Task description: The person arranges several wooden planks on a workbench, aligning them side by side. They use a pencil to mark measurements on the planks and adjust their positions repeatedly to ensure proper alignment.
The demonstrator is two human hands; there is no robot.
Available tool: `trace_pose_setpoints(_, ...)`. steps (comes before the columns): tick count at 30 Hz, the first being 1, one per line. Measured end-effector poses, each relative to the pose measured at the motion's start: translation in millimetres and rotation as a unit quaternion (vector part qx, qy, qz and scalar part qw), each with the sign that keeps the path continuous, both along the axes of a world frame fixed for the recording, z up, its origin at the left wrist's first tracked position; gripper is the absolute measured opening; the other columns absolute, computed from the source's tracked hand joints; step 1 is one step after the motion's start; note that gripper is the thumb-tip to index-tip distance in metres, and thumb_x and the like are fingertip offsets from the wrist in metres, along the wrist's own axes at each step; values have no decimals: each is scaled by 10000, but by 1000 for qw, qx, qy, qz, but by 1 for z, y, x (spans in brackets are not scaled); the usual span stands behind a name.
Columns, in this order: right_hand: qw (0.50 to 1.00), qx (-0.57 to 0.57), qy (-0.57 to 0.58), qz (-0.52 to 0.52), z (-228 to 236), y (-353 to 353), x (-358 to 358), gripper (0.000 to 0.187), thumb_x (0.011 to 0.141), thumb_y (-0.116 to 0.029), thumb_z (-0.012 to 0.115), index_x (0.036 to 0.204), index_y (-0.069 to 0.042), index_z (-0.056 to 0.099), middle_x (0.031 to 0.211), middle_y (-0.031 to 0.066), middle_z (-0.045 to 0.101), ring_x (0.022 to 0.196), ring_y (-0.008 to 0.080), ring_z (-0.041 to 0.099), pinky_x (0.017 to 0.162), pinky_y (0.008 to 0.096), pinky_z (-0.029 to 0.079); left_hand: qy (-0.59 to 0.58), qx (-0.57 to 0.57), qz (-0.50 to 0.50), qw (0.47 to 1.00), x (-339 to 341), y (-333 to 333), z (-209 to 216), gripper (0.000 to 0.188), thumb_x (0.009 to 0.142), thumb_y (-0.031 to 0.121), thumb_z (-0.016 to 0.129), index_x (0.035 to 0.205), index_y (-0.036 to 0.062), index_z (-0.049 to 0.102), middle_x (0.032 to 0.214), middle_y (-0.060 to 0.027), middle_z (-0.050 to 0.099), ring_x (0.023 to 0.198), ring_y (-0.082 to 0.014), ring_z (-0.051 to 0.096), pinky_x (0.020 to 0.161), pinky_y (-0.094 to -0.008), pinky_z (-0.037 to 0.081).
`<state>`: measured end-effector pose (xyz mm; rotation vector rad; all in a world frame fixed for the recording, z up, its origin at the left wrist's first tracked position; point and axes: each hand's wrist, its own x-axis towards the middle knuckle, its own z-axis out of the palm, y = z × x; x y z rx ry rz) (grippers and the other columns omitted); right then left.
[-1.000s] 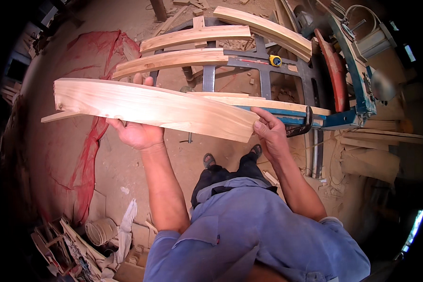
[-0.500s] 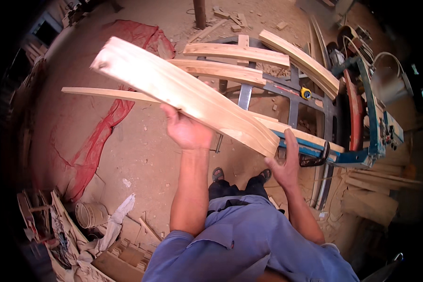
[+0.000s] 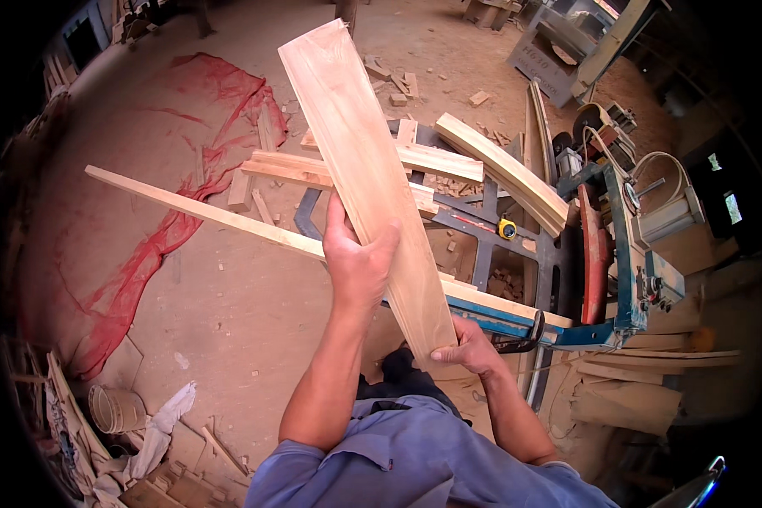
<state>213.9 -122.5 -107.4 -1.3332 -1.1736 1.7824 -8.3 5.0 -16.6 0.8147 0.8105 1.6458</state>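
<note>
A broad pale wooden board (image 3: 368, 161) stretches away from me, its far end raised toward the top of the view. My left hand (image 3: 360, 258) grips it near the middle, the thumb lying on the upper face and the other fingers partly hidden at the edge and underneath. At the near end, my right hand (image 3: 468, 345) pinches the corner, thumb on top. Below the board, a long thin wooden strip (image 3: 203, 207) runs across to a blue metal rail (image 3: 491, 320), where a dark clamp (image 3: 529, 337) sits against it.
A dark metal frame (image 3: 483, 271) carries several wooden pieces (image 3: 508, 173) and a yellow tape measure (image 3: 506, 229). To the right stands a blue machine (image 3: 622, 245) with a red part (image 3: 593, 254). A red sheet (image 3: 178, 220) and a bucket (image 3: 117, 408) lie left; offcuts litter the floor.
The board has swung from slanting left to pointing more nearly straight away from me. My left thumb now lies across its face, and my right hand has closed on the near corner.
</note>
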Motion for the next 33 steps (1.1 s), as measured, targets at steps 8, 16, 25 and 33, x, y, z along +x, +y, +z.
trace_pose_setpoints(8,998,-23,57,-14,-4,19,33,722,727,-123,848,1398,-1,611,1245,48,694,1111,135,615,1015,328,488,114,-36,58,991,60,39,-2,685,841,-2,698,1472,-44,437,1265,-145,665,1093,-191,668,953,-320,535)
trace_pose_setpoints(16,993,-102,58,8,13,51,90,792,688,-100,868,1415,23,578,1214,74,700,1103,187,647,1022,343,482,119,-132,88,980,113,73,-34,698,851,18,689,1497,-25,428,1283,-150,650,1100,-208,664,969,-323,522)
trace_pose_setpoints(25,992,-88,86,-11,12,64,129,680,691,-71,789,1339,40,616,1179,98,704,1082,207,644,1021,336,470,124,-202,83,968,151,89,-74,746,834,-24,673,1520,-16,379,1262,-154,630,1058,-228,666,908,-338,548)
trace_pose_setpoints(33,995,-38,-53,-71,-31,85,166,559,751,-29,808,1282,33,647,1095,133,733,984,190,681,901,323,522,58,-270,133,952,175,114,-120,637,879,-16,698,1451,-52,422,1208,-212,645,980,-285,705,829,-376,604)
